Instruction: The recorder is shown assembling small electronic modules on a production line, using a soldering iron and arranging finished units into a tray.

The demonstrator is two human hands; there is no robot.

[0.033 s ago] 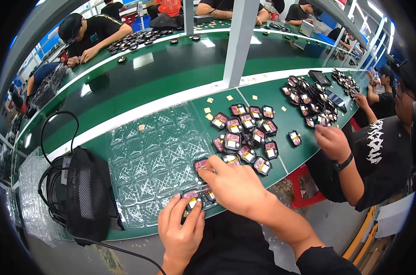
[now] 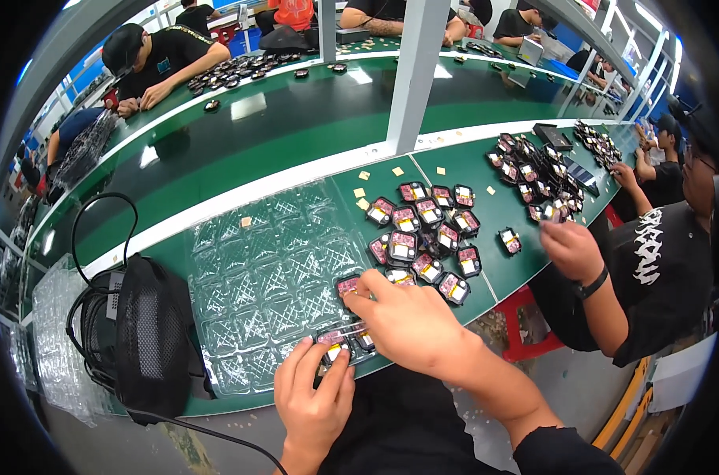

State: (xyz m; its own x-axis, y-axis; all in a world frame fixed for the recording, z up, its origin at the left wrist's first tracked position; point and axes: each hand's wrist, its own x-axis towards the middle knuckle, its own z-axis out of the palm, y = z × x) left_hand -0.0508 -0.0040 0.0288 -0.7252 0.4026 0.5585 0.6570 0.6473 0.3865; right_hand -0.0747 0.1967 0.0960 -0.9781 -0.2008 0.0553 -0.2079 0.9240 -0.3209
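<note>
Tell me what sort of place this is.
Probably a factory assembly workshop: many matching black-cased parts lie in a loose heap on a green table, a clear plastic tray has rows of alike pockets, and several other people work nearby.

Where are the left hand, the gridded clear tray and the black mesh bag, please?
Left hand (image 2: 313, 401): head view, back of the hand.
Gridded clear tray (image 2: 290, 290): head view, an unfilled compartment.
Black mesh bag (image 2: 149, 340): head view, its mesh panel.
</note>
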